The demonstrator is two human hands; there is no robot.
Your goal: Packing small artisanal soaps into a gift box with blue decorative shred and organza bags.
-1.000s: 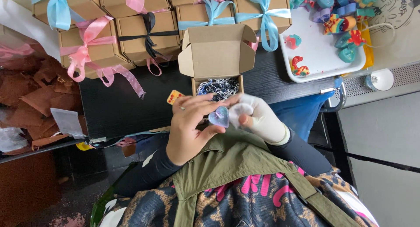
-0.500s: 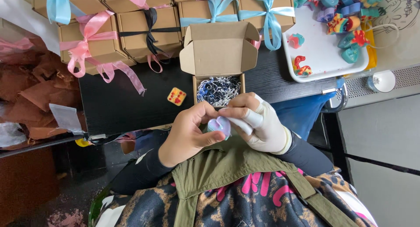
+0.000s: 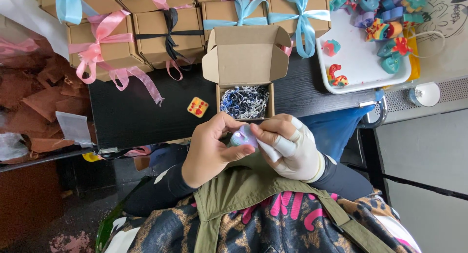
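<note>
In the head view, a small lilac and blue piece [image 3: 243,136] is pinched between both hands, just below the open cardboard box [image 3: 246,63] of blue and white shredded paper [image 3: 244,101]. The left hand [image 3: 212,150] has thumb and fingers closed on it; the bandaged right hand [image 3: 288,146] is likewise clamped on it. A small yellow tile [image 3: 197,107] is seen on the black table [image 3: 141,117] nearby

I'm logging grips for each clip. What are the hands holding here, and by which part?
Both hands, left and right, pinch one small lilac piece by its edges, above the lap, just short of the open box.
</note>
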